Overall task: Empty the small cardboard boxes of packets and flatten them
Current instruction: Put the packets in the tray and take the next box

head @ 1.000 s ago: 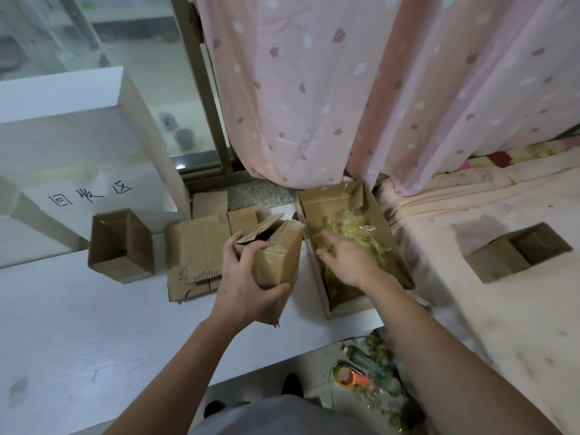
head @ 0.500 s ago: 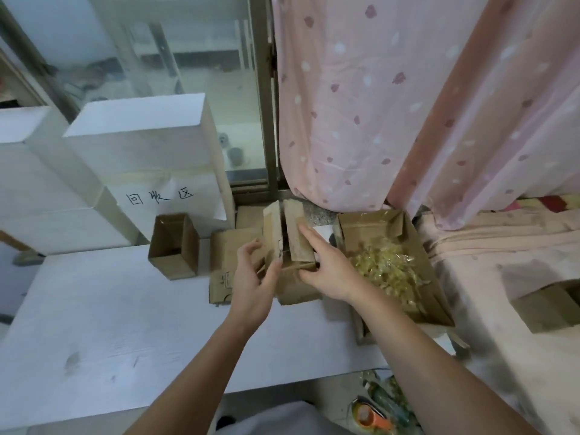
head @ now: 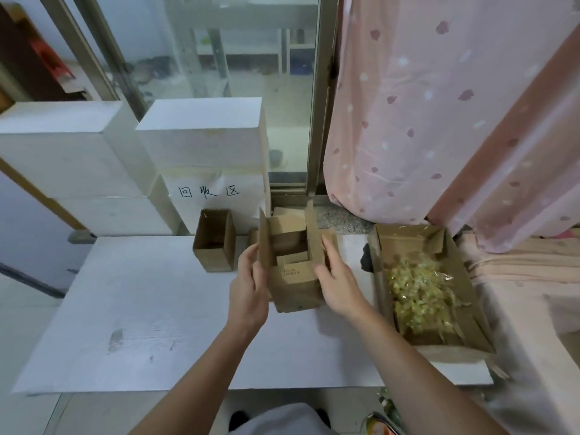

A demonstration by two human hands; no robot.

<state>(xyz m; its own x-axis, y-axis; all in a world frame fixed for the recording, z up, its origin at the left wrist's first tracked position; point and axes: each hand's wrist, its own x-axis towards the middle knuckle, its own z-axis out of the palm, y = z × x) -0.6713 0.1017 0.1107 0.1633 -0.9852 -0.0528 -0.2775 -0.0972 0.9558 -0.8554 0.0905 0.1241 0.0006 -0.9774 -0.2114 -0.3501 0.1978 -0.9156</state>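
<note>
A small brown cardboard box (head: 293, 285) is held above the white table (head: 141, 309), its top flaps standing upright and spread apart. My left hand (head: 249, 288) grips its left flap and side; my right hand (head: 337, 282) grips its right flap and side. Behind it lies flattened cardboard (head: 287, 226). To the left stands another small open cardboard box (head: 215, 243), upright. On the right, a larger open cardboard box (head: 452, 255) holds a heap of clear packets (head: 419, 293) with yellow-green contents.
White boxes (head: 201, 136) are stacked at the back left; one bears a paper sign with handwritten characters (head: 208, 192). A pink dotted curtain (head: 439, 105) hangs at the right over a bed (head: 533, 309). A glass door is behind. Packets lie on the floor (head: 387, 403).
The view has tilted up and pulled back. My right hand left the packet box and joined the left on the small box, whose top flaps now stand opened and spread.
</note>
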